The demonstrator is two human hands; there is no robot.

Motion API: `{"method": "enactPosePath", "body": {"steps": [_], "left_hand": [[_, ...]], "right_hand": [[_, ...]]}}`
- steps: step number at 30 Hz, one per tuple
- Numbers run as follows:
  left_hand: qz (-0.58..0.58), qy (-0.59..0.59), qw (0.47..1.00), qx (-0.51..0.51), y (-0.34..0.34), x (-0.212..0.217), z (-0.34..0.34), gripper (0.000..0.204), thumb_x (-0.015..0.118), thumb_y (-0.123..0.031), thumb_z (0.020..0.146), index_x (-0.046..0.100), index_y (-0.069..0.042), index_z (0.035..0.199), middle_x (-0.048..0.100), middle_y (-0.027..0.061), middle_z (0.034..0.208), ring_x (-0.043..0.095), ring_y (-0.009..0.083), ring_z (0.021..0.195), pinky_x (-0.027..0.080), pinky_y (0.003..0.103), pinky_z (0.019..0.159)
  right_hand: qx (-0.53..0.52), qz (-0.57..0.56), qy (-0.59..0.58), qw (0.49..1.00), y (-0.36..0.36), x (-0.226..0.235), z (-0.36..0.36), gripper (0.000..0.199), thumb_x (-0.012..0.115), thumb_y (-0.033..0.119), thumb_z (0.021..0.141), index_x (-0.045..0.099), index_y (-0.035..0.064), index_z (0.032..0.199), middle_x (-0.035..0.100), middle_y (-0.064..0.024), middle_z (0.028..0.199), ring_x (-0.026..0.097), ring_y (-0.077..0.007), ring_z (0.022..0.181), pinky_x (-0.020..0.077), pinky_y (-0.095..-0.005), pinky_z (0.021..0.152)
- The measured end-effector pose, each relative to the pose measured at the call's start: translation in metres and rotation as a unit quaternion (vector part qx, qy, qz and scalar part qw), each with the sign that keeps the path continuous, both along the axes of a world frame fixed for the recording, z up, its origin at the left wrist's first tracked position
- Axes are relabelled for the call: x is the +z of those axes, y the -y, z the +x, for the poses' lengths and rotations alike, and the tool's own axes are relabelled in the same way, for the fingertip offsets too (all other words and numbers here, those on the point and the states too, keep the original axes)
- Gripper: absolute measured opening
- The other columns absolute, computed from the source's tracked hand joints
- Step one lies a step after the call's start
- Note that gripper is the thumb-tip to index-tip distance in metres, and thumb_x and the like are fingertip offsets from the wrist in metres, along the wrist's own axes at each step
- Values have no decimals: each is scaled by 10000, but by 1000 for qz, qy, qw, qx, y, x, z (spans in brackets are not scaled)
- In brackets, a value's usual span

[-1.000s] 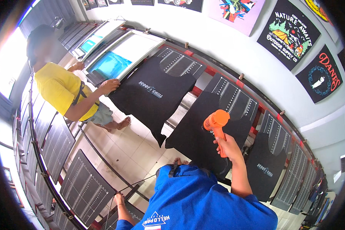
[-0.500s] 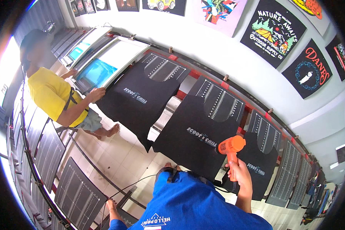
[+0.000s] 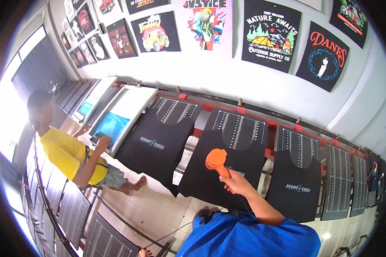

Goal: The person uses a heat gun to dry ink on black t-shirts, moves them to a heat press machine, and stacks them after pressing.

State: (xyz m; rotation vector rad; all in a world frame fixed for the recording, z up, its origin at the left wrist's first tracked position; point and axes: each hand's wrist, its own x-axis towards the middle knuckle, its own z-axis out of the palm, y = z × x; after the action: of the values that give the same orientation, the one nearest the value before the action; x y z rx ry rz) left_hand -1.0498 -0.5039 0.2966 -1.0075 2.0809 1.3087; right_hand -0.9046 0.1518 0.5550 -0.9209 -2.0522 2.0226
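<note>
Right hand (image 3: 236,183): curled around orange, round-headed plastic blower (image 3: 216,159)
Black cloth shirt (image 3: 203,182): flat, below blower
Left hand (image 3: 144,253): cropped; cannot tell grip

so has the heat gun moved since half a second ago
Yes, the orange heat gun moved left relative to the print on the middle black shirt.

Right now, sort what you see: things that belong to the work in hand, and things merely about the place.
Seem part of the work:
orange dryer, in the right hand
middle shirt, under the dryer
its board
left shirt and right shirt, with matching prints

Just about:
wall prints
curtain
bare boards, far right
</note>
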Motion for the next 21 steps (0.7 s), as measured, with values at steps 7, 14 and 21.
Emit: {"method": "enactPosePath", "body": {"steps": [7,14,21], "left_hand": [[14,-6,1000,3,-20,3,2,614,393,-622,883,588,-58,1027,641,196,814,622,367,631,493,508,509],[25,-14,1000,3,-24,-6,6,606,408,-627,873,598,-67,1010,641,194,802,619,374,620,490,516,501],[92,-135,986,16,21,-23,10,599,422,-631,863,607,-77,993,642,193,791,616,381,610,487,525,494]], "right_hand": [[-38,-8,24,999,-4,-1,44,371,580,287,924,538,8,1165,609,-51,789,583,-117,594,481,-263,494],[-109,10,95,989,1,42,118,426,593,265,916,503,-4,1235,617,-51,811,593,-120,610,499,-269,529],[-133,-48,-10,990,10,32,90,435,590,232,915,491,-9,1263,621,-58,874,579,-105,616,496,-253,541]]}}
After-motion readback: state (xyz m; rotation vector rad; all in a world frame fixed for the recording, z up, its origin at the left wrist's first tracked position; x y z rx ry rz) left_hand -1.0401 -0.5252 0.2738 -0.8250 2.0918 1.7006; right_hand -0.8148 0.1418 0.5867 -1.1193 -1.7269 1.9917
